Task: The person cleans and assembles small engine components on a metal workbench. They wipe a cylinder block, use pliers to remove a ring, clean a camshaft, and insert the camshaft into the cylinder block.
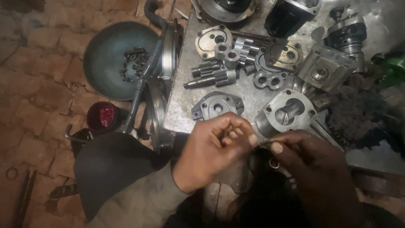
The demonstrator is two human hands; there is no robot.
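My left hand [213,150] is curled at the near edge of a metal work plate [185,105], its fingers pinched on something small that I cannot make out. My right hand [310,162] meets it fingertip to fingertip and pinches a thin small part between thumb and finger; a small metal ring [274,164] shows just below. Right above the hands lie a grey pump housing [287,112] with a figure-eight bore and a flat end cover [217,104].
Gear shafts [211,76], cover plates [213,40], a gasket [268,78] and a square block [325,67] crowd the plate. On the brick floor at left sit a round pan [105,80] holding several bolts, a red-filled cup [103,115] and a long wrench [141,84].
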